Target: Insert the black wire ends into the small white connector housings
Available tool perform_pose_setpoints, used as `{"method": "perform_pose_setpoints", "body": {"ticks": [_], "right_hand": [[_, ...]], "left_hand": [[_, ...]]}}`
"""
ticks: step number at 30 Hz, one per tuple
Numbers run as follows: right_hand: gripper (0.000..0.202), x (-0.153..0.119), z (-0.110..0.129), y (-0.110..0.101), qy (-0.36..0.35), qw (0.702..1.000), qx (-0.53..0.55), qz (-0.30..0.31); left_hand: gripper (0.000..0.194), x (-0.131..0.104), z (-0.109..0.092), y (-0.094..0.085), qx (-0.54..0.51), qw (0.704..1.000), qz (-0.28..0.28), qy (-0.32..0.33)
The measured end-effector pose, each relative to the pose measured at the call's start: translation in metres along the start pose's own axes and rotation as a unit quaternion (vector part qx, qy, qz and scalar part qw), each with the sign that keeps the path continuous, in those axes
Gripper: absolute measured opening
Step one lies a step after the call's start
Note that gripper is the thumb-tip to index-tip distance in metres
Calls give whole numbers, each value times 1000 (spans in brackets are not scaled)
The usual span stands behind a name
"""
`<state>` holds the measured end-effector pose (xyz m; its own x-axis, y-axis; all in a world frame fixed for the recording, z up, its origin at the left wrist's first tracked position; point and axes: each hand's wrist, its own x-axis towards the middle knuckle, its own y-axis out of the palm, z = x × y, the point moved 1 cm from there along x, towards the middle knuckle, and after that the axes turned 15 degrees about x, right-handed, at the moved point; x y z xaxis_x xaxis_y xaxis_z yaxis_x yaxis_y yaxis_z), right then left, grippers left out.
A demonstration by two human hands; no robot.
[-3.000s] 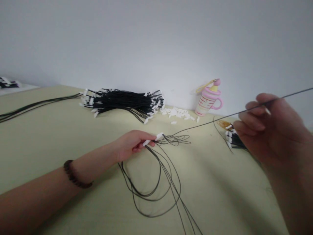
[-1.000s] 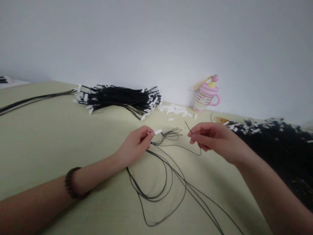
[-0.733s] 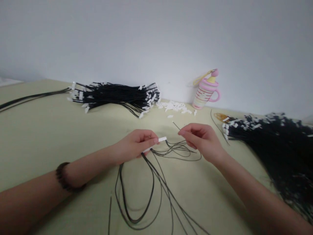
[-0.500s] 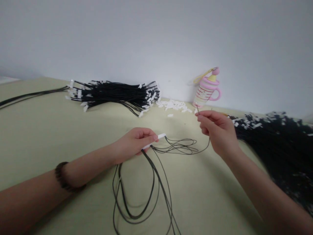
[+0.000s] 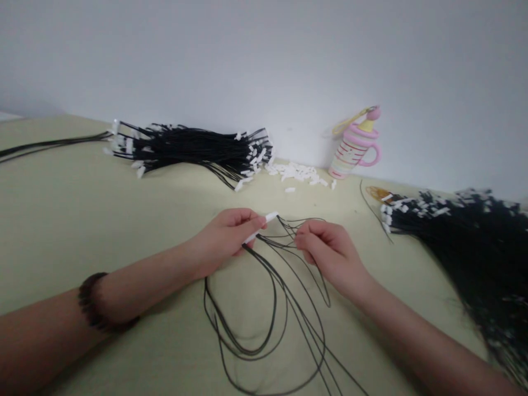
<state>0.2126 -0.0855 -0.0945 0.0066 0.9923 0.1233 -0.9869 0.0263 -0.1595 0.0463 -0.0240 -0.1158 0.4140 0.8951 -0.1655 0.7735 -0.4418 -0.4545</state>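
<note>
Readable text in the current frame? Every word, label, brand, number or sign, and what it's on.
None legible.
Pink-trimmed cup: small marks on its side, too blurred to read.
White connectors in the left hand: too small to read any marking.

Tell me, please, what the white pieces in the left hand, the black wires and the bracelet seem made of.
White pieces: probably hard plastic, matte; straight edges, even colour. Black wires: likely plastic-coated, smooth; dark strands bending in loose loops. Bracelet: dark, dull, beaded-looking, perhaps wood; blur leaves this open.
</note>
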Motion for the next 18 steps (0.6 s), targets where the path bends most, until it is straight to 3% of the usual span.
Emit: {"method": "perform_pose_setpoints", "body": {"ticks": [3, 7, 18], "right_hand": [[20, -2, -8, 8, 28, 999, -16, 27], [18, -3, -18, 8, 29, 999, 15, 0], [20, -9, -27, 8, -23, 999, -20, -41]], "left_hand": [[24, -1, -2, 0, 16, 999, 1, 35], [21, -2, -3, 2, 33, 997, -5, 67], [21, -3, -1, 2, 48, 997, -9, 56]]}}
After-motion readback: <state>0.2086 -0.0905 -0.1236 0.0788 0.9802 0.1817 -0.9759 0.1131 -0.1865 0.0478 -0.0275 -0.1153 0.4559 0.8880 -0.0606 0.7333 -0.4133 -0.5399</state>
